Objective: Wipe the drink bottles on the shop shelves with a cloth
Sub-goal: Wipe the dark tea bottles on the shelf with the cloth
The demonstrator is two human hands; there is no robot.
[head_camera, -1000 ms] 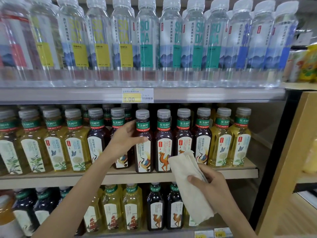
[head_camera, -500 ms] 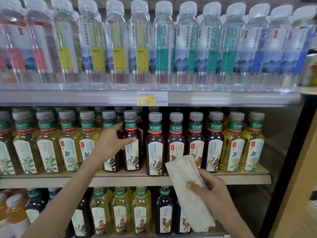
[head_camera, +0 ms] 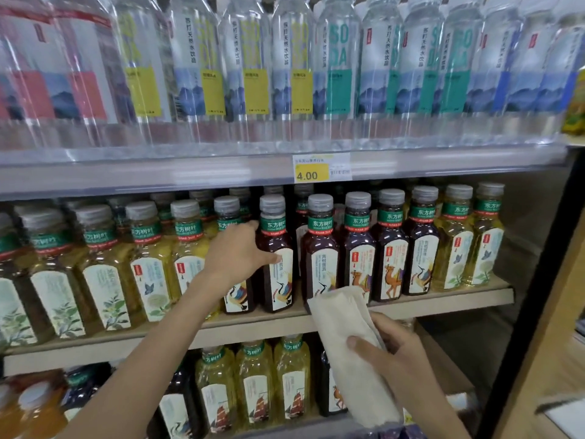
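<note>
Grips with the left hand (head_camera: 240, 251) a dark brown plastic tea bottle (head_camera: 280, 289), grey-capped, green band at the neck; thumb across the white label, fingers round the far side. Bottle upright in the front row of the tan middle shelf (head_camera: 259, 326). Holds in the right hand (head_camera: 399, 356) a folded beige cloth (head_camera: 345, 324), thumb pressed over it, upper end raised in front of the neighbouring dark bottle's base, apart from the gripped bottle; cannot tell whether touching anything.

Judged as the opening of one bottle's wipe: bottle seized, cloth not yet on it. No telling wiped bottles from unwiped. Left, seemingly: this bottle and many more over three shelves.

Counted: two hands, one cloth. Middle shelf, front row: six dark bottles, one half hidden behind the left hand; two pale yellow to their right; about five pale yellow to the left, edge too blurred for certainty. Further rows behind, uncounted. Top shelf: clear water bottles (head_camera: 338, 74) with pink, yellow, teal and blue labels, over a dozen, blurred. Bottom shelf: three pale yellow bottles (head_camera: 253, 384) with ship labels, darker ones beside them partly hidden. One yellow price tag (head_camera: 321, 167), marked 4.00.
</note>
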